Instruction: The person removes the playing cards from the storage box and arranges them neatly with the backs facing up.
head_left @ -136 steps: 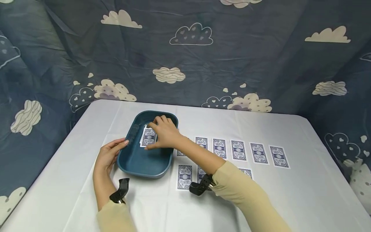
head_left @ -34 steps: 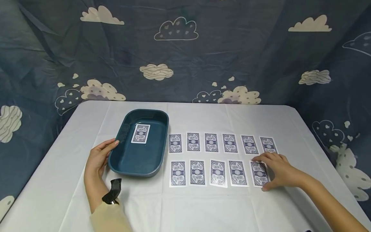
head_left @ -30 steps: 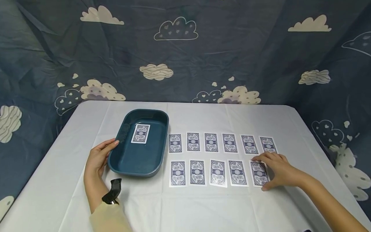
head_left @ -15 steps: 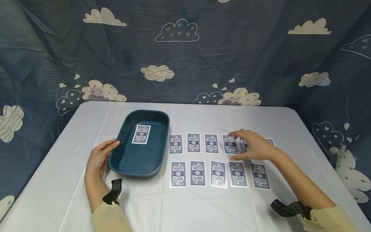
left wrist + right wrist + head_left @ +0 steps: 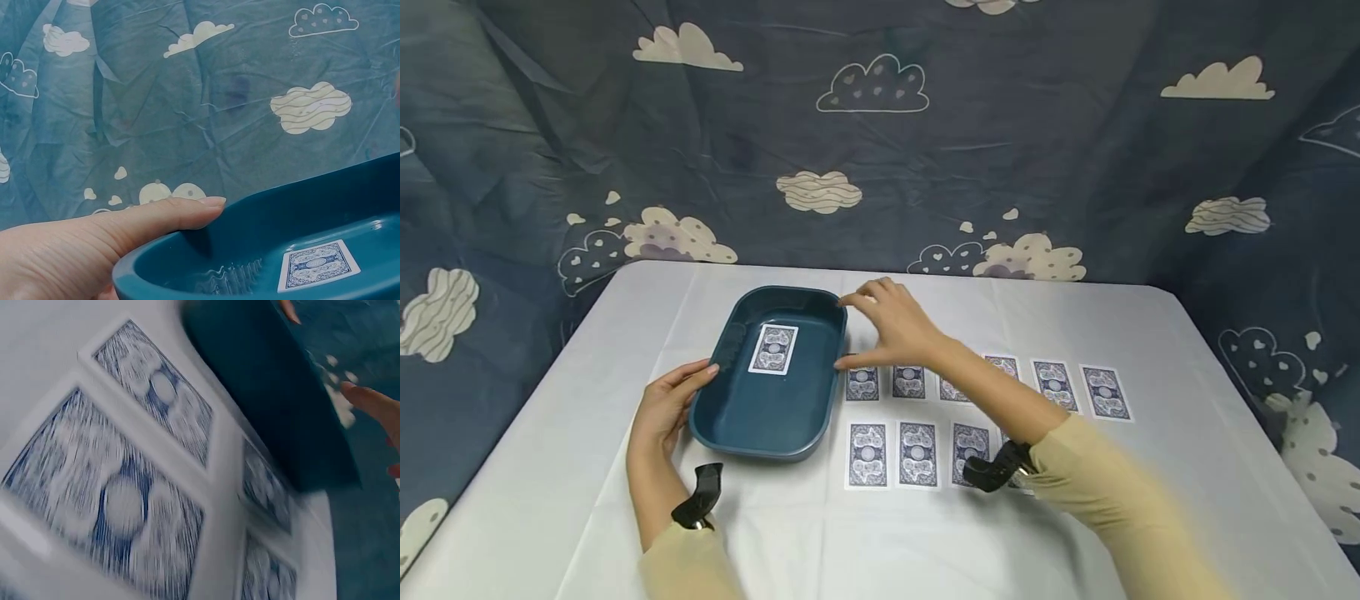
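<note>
A blue-green tray [image 5: 737, 425] stands on the white table, a face-down playing card [image 5: 773, 349] lying inside it. My left hand [image 5: 662, 412] grips the tray's left rim, its thumb [image 5: 181, 214] over the edge in the left wrist view. At the tray's right rim is my right hand [image 5: 895, 325], thumb and fingers spread apart; I see nothing held in it, and contact with the rim cannot be told. Face-down cards lie in two rows: the far row ends at a card [image 5: 1107, 392], the near row begins with another [image 5: 868, 455]. My right arm hides some.
The right forearm and sleeve [image 5: 1105, 492] pass over the near row. A cloud-patterned curtain [image 5: 1037, 150] hangs behind the white-covered table [image 5: 820, 558]. A black wrist strap [image 5: 698, 497] is on the left wrist. The right wrist view is blurred.
From the rightmost near-row card, my right hand has swept left over the far row to the tray. Earlier it was inside the tray at the cards. The left hand keeps its hold.
</note>
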Demonstrator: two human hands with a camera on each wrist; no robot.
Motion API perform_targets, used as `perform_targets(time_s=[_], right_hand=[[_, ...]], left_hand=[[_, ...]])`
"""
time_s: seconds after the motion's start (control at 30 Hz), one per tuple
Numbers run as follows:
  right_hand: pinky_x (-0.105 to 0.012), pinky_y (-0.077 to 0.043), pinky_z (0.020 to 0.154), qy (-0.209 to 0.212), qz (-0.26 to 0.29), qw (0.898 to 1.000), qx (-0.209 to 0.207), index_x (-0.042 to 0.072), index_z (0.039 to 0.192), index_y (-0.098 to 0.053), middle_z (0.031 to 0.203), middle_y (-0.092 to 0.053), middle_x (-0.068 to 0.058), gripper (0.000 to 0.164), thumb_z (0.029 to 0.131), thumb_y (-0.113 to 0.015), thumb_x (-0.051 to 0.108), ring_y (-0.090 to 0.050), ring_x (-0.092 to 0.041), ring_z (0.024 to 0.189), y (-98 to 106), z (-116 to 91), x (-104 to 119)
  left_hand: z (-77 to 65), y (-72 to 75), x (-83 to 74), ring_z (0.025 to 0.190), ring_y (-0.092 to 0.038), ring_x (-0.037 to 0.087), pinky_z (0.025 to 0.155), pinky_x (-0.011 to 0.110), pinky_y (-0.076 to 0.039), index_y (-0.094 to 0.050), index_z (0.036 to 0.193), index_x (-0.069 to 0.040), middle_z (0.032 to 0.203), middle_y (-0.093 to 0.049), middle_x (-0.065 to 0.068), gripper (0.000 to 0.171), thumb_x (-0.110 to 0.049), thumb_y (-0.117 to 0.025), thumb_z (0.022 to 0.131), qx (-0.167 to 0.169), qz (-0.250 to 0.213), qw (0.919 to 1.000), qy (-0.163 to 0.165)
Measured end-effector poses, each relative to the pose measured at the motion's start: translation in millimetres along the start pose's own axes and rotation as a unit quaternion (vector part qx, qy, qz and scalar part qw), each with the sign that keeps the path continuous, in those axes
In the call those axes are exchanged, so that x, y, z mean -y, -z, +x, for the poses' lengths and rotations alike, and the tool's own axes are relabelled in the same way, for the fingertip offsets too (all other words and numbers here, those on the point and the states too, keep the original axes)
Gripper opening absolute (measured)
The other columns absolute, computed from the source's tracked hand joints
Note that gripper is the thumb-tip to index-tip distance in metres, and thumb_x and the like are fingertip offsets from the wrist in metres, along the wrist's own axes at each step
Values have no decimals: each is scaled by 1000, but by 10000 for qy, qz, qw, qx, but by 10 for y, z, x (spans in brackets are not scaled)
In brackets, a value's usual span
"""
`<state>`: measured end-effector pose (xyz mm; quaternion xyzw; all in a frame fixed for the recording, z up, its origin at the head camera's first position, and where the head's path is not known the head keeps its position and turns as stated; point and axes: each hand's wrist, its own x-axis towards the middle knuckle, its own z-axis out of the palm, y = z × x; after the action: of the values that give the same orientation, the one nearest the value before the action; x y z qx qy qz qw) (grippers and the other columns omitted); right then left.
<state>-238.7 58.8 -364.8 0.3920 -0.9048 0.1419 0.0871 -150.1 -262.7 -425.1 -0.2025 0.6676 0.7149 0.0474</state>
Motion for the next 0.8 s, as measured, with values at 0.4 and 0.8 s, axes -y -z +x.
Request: perform_targets(time_s=[0.4,0.8], right_hand=[[-37,-32,95,-595,-522,9849,1541,16,142,-33,129,-42,-9,113,52,-71,74,-36,-23,116,-618,752,588],[-39,-28,96,-1606,-506,9651,2005,12,131,-46,125,-43,-7,102,54,-71,73,-35,-22,114,-773,930,608]], left_hand=[[6,-16,-19,78,-64,3,67,21,-52,-67,96,-26,90,-63,-17,22,-30,-76,76,27,74,9999,76],[9,-2,-12,80,-62,0,67,19,-51,-69,95,-28,91,-63,-18,23,-32,-78,74,-61,67,9999,51]])
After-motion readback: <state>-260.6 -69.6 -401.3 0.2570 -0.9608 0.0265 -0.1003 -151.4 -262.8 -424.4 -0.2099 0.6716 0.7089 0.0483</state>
